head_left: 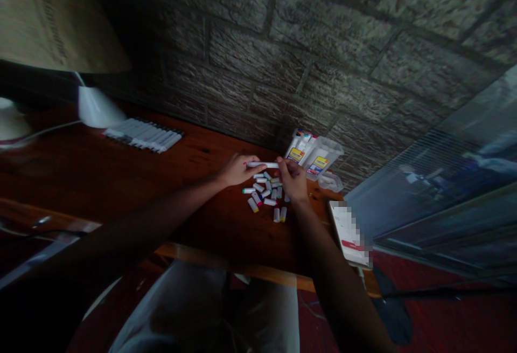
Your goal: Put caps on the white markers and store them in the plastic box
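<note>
A white marker (264, 165) with a bit of red at its left end lies level between my hands, above the wooden table. My left hand (239, 170) grips its left end, fingers closed. On its right end my right hand (294, 179) is closed too, thumb and fingers pinching it. Right below lie several loose marker caps (270, 202), white with coloured ends in green, yellow, pink and blue. Part of this pile is hidden by my right hand. Whether the marker has its cap on, I cannot tell.
Behind my right hand stand a clear case of markers (299, 145) and an open clear case (323, 153). A row of white markers (143, 135) lies at the left, by a lamp (95, 108). Near the table's right edge rests a white box-like object (345, 229). A brick wall (250, 67) rises behind.
</note>
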Demonstrator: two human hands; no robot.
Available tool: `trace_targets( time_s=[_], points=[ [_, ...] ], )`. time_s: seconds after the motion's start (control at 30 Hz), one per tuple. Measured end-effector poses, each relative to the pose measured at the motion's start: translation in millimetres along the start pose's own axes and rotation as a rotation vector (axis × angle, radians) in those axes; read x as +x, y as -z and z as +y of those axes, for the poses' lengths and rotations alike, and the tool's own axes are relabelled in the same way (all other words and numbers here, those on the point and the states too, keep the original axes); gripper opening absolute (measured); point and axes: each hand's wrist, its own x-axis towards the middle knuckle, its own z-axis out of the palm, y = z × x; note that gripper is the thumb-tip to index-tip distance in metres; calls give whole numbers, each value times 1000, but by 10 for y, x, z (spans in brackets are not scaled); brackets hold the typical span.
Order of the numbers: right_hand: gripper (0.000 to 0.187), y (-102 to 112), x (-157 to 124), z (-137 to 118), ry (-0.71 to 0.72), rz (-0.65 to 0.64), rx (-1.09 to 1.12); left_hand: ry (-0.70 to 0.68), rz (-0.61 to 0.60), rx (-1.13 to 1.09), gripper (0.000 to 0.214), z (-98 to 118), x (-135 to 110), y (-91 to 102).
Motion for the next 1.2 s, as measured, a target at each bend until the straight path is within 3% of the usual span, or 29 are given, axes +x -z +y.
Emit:
trace_targets(
  time_s=[0.33, 0.77, 1.2],
  points=[
    [47, -19, -39, -26, 46, -50, -136, -52, -21, -9, 33, -12, 9, -33],
    [37, -34, 16, 116, 127, -55, -117, -70, 42, -63, 26, -25, 13, -33],
    [32, -24, -13, 74, 155, -120, -177, -89, 8, -46, 27, -35, 12, -38]
  ],
)
